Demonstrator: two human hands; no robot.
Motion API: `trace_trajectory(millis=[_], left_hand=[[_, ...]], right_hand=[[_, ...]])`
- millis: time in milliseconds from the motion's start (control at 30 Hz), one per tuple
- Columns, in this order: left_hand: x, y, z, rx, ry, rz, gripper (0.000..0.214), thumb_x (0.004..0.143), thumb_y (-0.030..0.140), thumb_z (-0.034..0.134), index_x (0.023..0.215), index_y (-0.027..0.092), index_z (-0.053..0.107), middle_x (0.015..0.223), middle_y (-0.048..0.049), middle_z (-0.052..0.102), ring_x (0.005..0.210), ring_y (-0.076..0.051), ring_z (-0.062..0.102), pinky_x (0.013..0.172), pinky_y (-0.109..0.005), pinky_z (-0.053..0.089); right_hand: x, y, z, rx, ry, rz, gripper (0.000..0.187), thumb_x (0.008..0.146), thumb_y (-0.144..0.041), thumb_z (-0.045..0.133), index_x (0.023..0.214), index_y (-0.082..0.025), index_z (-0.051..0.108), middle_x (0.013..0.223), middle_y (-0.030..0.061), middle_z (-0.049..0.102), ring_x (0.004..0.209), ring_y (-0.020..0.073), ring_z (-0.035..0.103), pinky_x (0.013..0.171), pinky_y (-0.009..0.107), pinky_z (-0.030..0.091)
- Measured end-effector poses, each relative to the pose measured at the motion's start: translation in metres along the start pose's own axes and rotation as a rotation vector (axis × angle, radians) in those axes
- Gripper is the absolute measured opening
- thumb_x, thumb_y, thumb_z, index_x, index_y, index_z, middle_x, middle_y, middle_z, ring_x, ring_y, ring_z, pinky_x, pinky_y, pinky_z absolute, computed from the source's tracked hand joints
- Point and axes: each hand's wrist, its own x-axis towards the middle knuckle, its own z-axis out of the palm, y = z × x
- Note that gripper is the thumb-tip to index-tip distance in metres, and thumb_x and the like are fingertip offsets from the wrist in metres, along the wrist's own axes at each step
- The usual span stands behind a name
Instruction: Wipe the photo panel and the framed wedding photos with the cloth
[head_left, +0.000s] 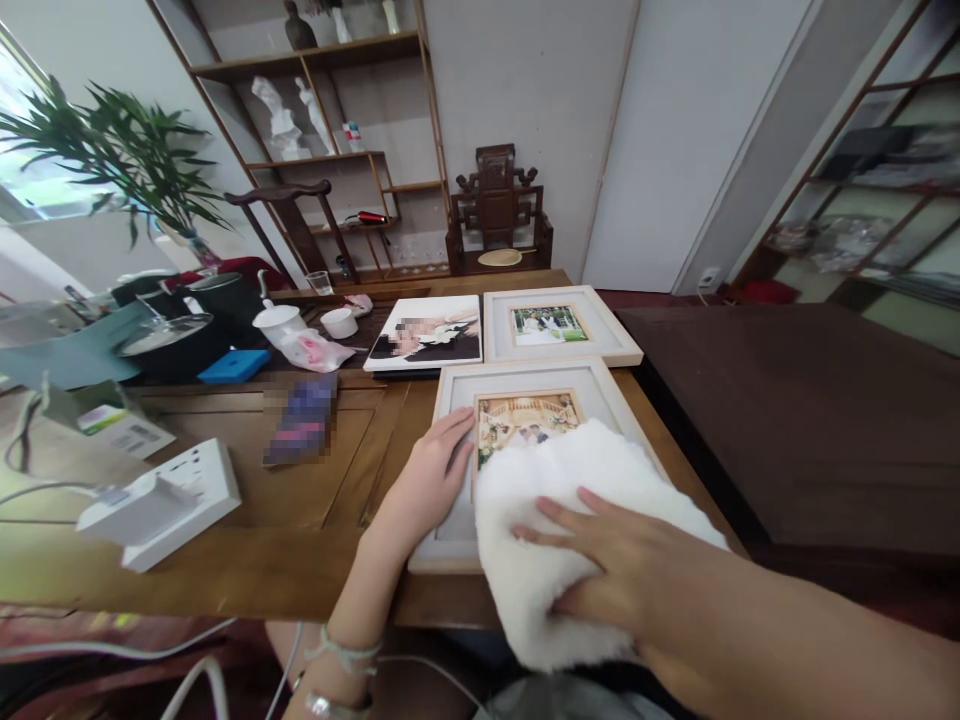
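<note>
Lying flat near the table's edge is a pale-wood picture frame (pixel 606 392) with a small photo (pixel 525 412) set in a wide light mat. My left hand (pixel 437 470) rests on the frame's left side, its fingers stretched out beside the photo. A fluffy white cloth (pixel 585 465) covers the frame's lower right part and hangs over the near edge. My right hand (pixel 600 560) presses into the cloth, fingers spread on top and thumb tucked into a fold. The cloth hides the frame's lower right corner and the photo's lower part.
Behind lie a second framed photo (pixel 564 350) and a large photo print (pixel 427 332). Leftward are a white power strip (pixel 180 500), a blue box (pixel 234 366), a white cup (pixel 281 322), a dark pot (pixel 169 342) and an opened carton (pixel 112 425). A brown surface (pixel 810 420) lies right.
</note>
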Motion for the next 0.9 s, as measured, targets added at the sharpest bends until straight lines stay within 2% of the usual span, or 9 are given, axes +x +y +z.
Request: trace_trajectory(millis=[133, 233, 333, 433, 567, 733, 833, 900], left_hand=[[0.001, 0.001, -0.001, 0.004, -0.014, 0.010, 0.038, 0.090, 0.022, 0.041, 0.124, 0.013, 0.056, 0.133, -0.0131, 0.055, 0.125, -0.024, 0.050, 0.108, -0.043, 0.038], [0.000, 0.001, -0.001, 0.003, -0.009, 0.010, 0.039, 0.091, 0.023, 0.041, 0.124, 0.010, 0.057, 0.133, -0.0149, 0.055, 0.124, -0.024, 0.050, 0.108, -0.042, 0.037], [0.000, 0.000, 0.000, -0.002, 0.009, 0.007, 0.038, 0.091, 0.024, 0.042, 0.123, 0.012, 0.058, 0.133, -0.0136, 0.055, 0.124, -0.025, 0.051, 0.107, -0.044, 0.038], [-0.001, 0.000, 0.000, -0.009, 0.016, 0.012, 0.037, 0.091, 0.024, 0.042, 0.122, 0.014, 0.059, 0.132, -0.0127, 0.056, 0.123, -0.025, 0.051, 0.107, -0.045, 0.039], [0.000, 0.000, 0.001, -0.015, 0.012, 0.005, 0.038, 0.090, 0.024, 0.042, 0.123, 0.012, 0.058, 0.132, -0.0133, 0.056, 0.124, -0.024, 0.051, 0.108, -0.043, 0.038], [0.001, 0.000, 0.001, -0.006, 0.003, 0.006, 0.038, 0.090, 0.022, 0.042, 0.123, 0.013, 0.057, 0.133, -0.0128, 0.055, 0.124, -0.024, 0.050, 0.108, -0.043, 0.038], [0.000, -0.001, 0.002, 0.001, 0.005, 0.007, 0.038, 0.090, 0.022, 0.042, 0.123, 0.012, 0.057, 0.132, -0.0129, 0.056, 0.124, -0.023, 0.050, 0.108, -0.043, 0.038], [0.000, -0.002, 0.002, -0.003, 0.007, 0.003, 0.038, 0.090, 0.022, 0.042, 0.123, 0.011, 0.057, 0.132, -0.0132, 0.056, 0.124, -0.023, 0.050, 0.108, -0.042, 0.038]], right_hand=[[0.020, 0.032, 0.011, -0.060, 0.039, 0.021, 0.068, 0.061, 0.003, 0.041, 0.123, -0.020, 0.057, 0.146, 0.0085, 0.039, 0.136, 0.0275, 0.028, 0.109, 0.052, 0.025], [0.039, 0.069, 0.011, -0.172, 0.144, 0.079, 0.067, 0.060, 0.005, 0.040, 0.120, -0.018, 0.060, 0.146, 0.0101, 0.038, 0.137, 0.0286, 0.024, 0.110, 0.054, 0.022], [0.060, 0.101, 0.005, -0.276, 0.241, 0.119, 0.064, 0.062, 0.006, 0.040, 0.118, -0.016, 0.061, 0.144, 0.0109, 0.041, 0.136, 0.0281, 0.027, 0.109, 0.053, 0.022], [0.074, 0.116, 0.000, -0.356, 0.232, 0.120, 0.063, 0.063, 0.007, 0.040, 0.118, -0.015, 0.061, 0.144, 0.0115, 0.040, 0.137, 0.0314, 0.024, 0.107, 0.059, 0.020], [0.069, 0.102, 0.003, -0.322, 0.110, 0.090, 0.069, 0.061, 0.009, 0.038, 0.122, -0.016, 0.058, 0.146, 0.0118, 0.037, 0.137, 0.0350, 0.019, 0.105, 0.063, 0.021], [0.032, 0.049, 0.009, -0.175, -0.039, 0.010, 0.066, 0.060, 0.007, 0.042, 0.118, -0.020, 0.061, 0.145, 0.0107, 0.038, 0.136, 0.0347, 0.025, 0.105, 0.061, 0.024], [0.011, 0.021, 0.010, -0.093, -0.103, -0.091, 0.055, 0.061, 0.003, 0.048, 0.108, -0.022, 0.065, 0.145, 0.0077, 0.040, 0.132, 0.0327, 0.033, 0.107, 0.056, 0.027], [0.001, 0.009, 0.011, -0.047, -0.064, -0.156, 0.043, 0.066, -0.002, 0.051, 0.100, -0.024, 0.067, 0.145, 0.0025, 0.040, 0.132, 0.0285, 0.035, 0.110, 0.049, 0.026]])
